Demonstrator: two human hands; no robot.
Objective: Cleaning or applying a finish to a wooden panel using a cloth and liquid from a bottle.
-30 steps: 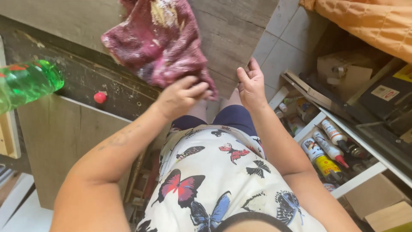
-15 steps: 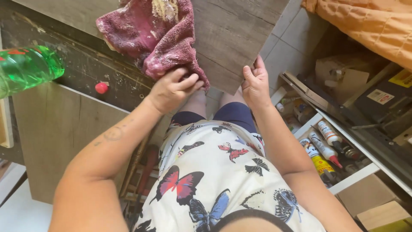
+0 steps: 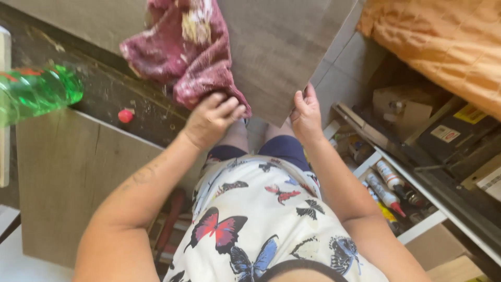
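Gripping the dirty maroon rag (image 3: 185, 49) in closed fingers, the left hand (image 3: 211, 122) has slid slightly up the grey wood-grain board (image 3: 276, 49) at upper centre, suggesting wiping continues, while the right hand (image 3: 305, 112) still pinches the board's lower right corner.

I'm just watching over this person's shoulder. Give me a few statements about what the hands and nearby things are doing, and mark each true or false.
1. The left hand grips a dark red cloth. True.
2. The right hand holds a hammer. False: it holds the edge of the grey wooden board.
3. A green plastic bottle lies at the left. True.
4. The cloth is spotless. False: it carries pale smears.
5. The small red cap sits on the board. False: it lies on the dark worktop beside it.
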